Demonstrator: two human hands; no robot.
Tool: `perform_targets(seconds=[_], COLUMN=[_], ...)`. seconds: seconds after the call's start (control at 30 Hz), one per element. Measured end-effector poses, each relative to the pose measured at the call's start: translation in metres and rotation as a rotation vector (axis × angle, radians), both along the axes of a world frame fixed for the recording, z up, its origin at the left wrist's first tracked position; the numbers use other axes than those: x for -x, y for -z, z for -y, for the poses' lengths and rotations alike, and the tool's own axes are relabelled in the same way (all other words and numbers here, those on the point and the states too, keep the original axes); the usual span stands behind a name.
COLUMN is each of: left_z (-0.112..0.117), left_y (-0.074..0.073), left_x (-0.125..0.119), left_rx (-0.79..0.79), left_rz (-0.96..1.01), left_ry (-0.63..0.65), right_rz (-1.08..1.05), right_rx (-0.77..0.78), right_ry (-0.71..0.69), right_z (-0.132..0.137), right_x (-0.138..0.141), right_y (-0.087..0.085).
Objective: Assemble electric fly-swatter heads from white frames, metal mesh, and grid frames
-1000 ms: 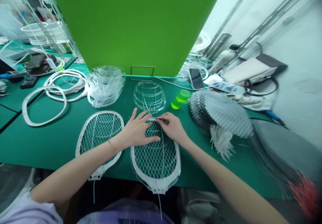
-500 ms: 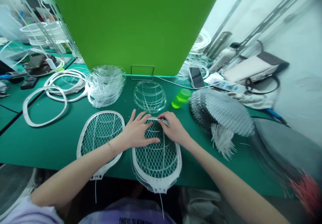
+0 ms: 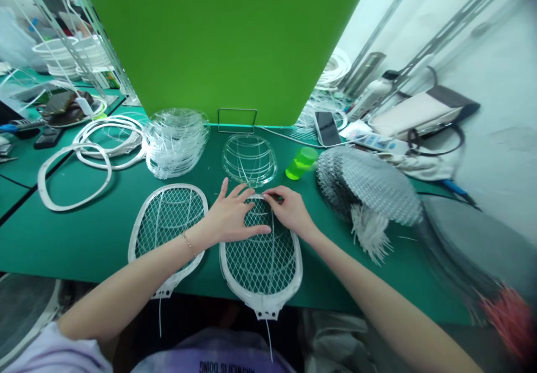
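Observation:
In front of me lies a white racket-shaped frame with a metal mesh [image 3: 260, 267], a white wire trailing from its neck. My left hand [image 3: 230, 213] is spread open across its upper left side, thumb stretched over the mesh. With thumb and forefinger together, my right hand [image 3: 289, 208] pinches the frame's top rim; any small part between the fingertips is hidden. To the left, partly under my left forearm, is a second white mesh frame [image 3: 145, 216]. Just beyond my hands sits a clear plastic grid frame [image 3: 249, 160].
Clear grid frames [image 3: 176, 143] are stacked at back left, beside loose white rings [image 3: 75, 207]. A yellow-green cylinder [image 3: 301, 163] stands right of centre. Further right are grey mesh sheets [image 3: 377, 183], a phone [image 3: 328, 129] and a bag [image 3: 423, 113]. A green panel [image 3: 226, 43] rises behind.
The neck of the frame has shifted slightly, and less clear edging shows around it. My left thumb has slid a little right; my right hand's fingers have changed pose at the top rim.

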State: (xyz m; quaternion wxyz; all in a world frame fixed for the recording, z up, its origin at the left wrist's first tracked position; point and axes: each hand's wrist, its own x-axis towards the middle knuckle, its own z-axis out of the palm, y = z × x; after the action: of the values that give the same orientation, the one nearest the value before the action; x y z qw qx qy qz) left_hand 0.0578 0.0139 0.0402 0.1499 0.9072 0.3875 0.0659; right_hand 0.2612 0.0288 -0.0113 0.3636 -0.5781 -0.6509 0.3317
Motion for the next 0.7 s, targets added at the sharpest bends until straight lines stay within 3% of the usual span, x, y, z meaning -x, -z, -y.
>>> perform_targets(seconds=[0.1, 0.2, 0.4, 0.7], left_z=[0.0017, 0.0029, 0.0026, 0.0035], left_y=[0.0049, 0.0096, 0.0094, 0.0072], left_x=[0.0018, 0.0045, 0.0061, 0.005], left_rx=[0.002, 0.003, -0.007, 0.0], left_rz=[0.022, 0.04, 0.022, 0.006], left_ry=[-0.001, -0.003, -0.007, -0.023], right_rz=[0.205, 0.338, 0.364, 0.322], right_rx=[-0.246, -0.353, -0.329, -0.34], right_ry=[-0.039, -0.08, -0.202, -0.161], right_z=[0.0085, 0.0092, 0.0029, 0.0078], right_x=[0.0053, 0.0072, 0.0025, 0.0071], right_y=[0.0025, 0.0048, 0.0022, -0.0013])
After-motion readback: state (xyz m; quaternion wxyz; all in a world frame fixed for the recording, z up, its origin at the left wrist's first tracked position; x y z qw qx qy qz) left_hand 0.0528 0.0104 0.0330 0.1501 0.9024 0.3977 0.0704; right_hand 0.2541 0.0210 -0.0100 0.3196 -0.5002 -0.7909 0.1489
